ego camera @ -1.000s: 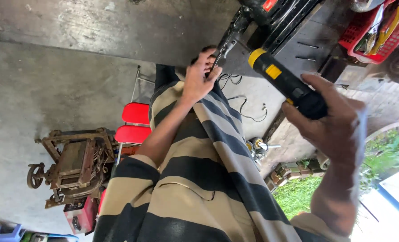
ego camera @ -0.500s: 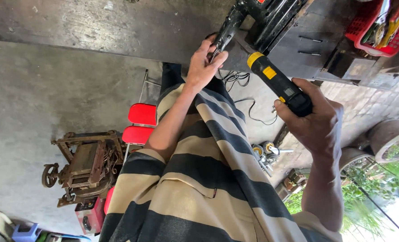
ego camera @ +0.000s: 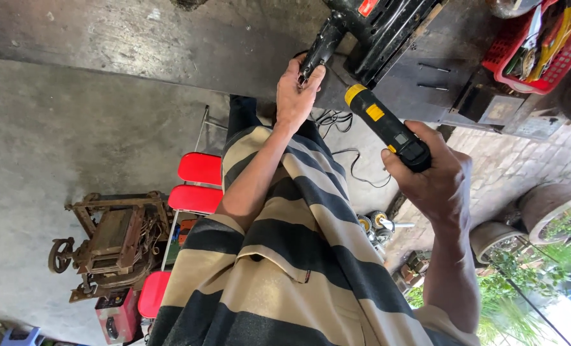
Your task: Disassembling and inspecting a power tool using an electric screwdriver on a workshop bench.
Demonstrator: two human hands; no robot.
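Observation:
My left hand [ego camera: 296,93] is closed around the black handle-like part [ego camera: 317,45] of a dark machine [ego camera: 388,25] that lies on a grey metal workbench [ego camera: 170,45]. My right hand [ego camera: 436,182] grips a yellow and black cordless screwdriver [ego camera: 385,125]. Its yellow end points up toward the machine, a short way from it. My striped beige and black shirt [ego camera: 285,275] fills the lower middle of the view.
A red plastic basket [ego camera: 529,57] with tools stands at the top right. Red stools [ego camera: 196,182] and a rusty old machine [ego camera: 106,240] stand on the concrete floor at left. Cables [ego camera: 356,160] lie below the bench. Round planters [ego camera: 554,211] sit at right.
The view has shifted and the bench has come closer. Both hands keep their hold. The screwdriver has moved slightly left, nearer the machine.

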